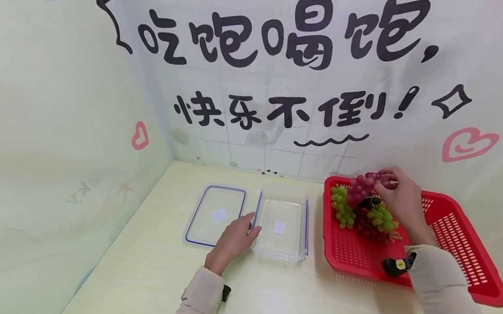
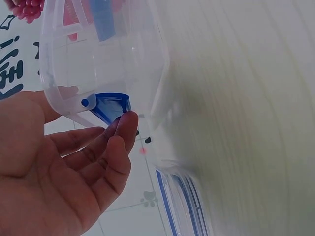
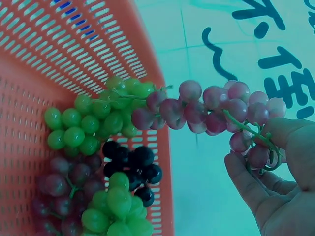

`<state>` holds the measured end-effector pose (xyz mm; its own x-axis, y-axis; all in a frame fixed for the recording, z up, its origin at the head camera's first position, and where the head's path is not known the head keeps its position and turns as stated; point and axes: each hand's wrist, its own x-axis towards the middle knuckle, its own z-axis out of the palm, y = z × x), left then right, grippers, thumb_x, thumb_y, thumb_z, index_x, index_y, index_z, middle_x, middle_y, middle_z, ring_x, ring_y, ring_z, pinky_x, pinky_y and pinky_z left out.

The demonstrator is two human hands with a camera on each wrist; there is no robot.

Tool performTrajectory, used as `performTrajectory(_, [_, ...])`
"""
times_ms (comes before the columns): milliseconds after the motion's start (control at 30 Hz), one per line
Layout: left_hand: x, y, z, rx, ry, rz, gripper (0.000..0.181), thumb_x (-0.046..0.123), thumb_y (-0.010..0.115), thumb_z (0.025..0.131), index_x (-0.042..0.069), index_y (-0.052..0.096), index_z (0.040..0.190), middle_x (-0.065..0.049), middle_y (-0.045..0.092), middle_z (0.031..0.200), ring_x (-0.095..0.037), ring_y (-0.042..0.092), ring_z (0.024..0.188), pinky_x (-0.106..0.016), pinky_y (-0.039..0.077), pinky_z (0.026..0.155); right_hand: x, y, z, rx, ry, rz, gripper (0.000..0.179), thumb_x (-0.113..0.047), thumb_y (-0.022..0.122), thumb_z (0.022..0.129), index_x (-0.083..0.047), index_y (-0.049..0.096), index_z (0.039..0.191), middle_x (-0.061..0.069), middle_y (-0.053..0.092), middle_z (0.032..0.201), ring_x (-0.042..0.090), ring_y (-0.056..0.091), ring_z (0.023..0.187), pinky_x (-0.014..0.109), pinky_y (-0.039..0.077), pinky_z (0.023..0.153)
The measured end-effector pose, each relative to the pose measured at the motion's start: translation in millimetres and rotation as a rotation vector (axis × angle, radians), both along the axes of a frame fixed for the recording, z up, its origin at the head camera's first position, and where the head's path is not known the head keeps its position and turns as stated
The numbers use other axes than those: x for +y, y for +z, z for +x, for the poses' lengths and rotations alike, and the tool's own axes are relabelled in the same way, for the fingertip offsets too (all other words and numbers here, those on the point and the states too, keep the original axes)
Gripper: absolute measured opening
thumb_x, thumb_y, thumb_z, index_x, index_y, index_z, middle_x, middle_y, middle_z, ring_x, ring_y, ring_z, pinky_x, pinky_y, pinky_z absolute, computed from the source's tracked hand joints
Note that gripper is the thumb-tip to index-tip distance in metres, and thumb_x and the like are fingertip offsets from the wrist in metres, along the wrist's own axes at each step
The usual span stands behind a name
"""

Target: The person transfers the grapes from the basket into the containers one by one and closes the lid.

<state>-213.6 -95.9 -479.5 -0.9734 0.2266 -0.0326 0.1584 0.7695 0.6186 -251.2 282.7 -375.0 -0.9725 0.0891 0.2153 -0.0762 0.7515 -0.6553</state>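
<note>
My right hand (image 1: 400,191) pinches the stem end of a bunch of red grapes (image 3: 197,108), which hangs over the far left part of a red plastic basket (image 1: 345,261). Inside the basket lie green grapes (image 3: 83,123), black grapes (image 3: 142,157) and dark red grapes (image 3: 64,187). At the side of a clear plastic container (image 1: 282,249), my left hand (image 1: 235,237) has its thumb and curled fingers at a blue latch (image 2: 110,105), holding that edge. A white square shows on the container's bottom.
A clear lid with a blue seal (image 1: 203,217) lies flat left of the container. Pale table surface (image 1: 147,276) extends in front. Behind stands a wall sheet (image 1: 243,156) with black characters; another printed sheet (image 1: 58,163) borders the left side.
</note>
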Motion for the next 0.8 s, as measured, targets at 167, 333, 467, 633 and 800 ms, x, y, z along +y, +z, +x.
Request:
performTrajectory(167, [1.1,-0.3,-1.2,-0.002,0.002,-0.002,0.054,0.027,0.056,0.102,-0.005,0.045,0.144,-0.012,0.066,0.106,-0.019,0.059,0.088,-0.039,0.052,0.079,-6.8,6.4,-1.5,0.011,-0.002,-0.035,0.038,-0.019,0.059,0.098,-0.002,0.053,0.131,0.028,0.057,0.126,0.043,0.06,0.104,0.035,0.057,0.077])
performTrajectory(333, [1.8,0.2,-1.3,-0.004,0.007,-0.005,0.054,0.027,0.056,0.102,-0.004,0.045,0.144,-0.013,0.066,0.107,-0.02,0.06,0.089,-0.04,0.052,0.081,-17.1,10.9,-3.7,0.035,0.004,-0.063,0.036,-0.02,0.057,0.099,-0.003,0.054,0.131,0.026,0.058,0.127,0.042,0.06,0.106,0.034,0.058,0.077])
performTrajectory(467, [0.9,-0.4,-0.3,0.0,0.008,-0.008,0.054,0.027,0.056,0.102,-0.005,0.045,0.144,-0.014,0.066,0.107,-0.021,0.059,0.089,-0.04,0.052,0.081,-28.9,11.6,-3.1,0.04,0.01,-0.082,0.037,-0.018,0.058,0.099,-0.003,0.053,0.132,0.027,0.058,0.128,0.042,0.06,0.105,0.053,0.057,0.084])
performTrajectory(633, [0.3,-1.2,1.1,-0.005,0.009,-0.012,0.054,0.027,0.056,0.102,-0.005,0.045,0.144,-0.014,0.066,0.109,-0.022,0.06,0.091,-0.041,0.053,0.082,-43.2,11.6,-2.0,0.053,0.024,-0.093,0.037,-0.014,0.06,0.097,-0.003,0.054,0.132,0.027,0.058,0.128,0.041,0.061,0.104,0.057,0.055,0.087])
performTrajectory(800, [0.7,-2.0,2.3,-0.013,0.011,-0.014,0.055,0.028,0.056,0.102,-0.004,0.044,0.145,-0.016,0.066,0.113,-0.024,0.062,0.098,-0.043,0.053,0.086,-55.7,12.4,-0.4,0.063,0.039,-0.1,0.036,-0.014,0.062,0.096,-0.004,0.055,0.13,0.025,0.06,0.125,0.04,0.062,0.102,0.055,0.056,0.087])
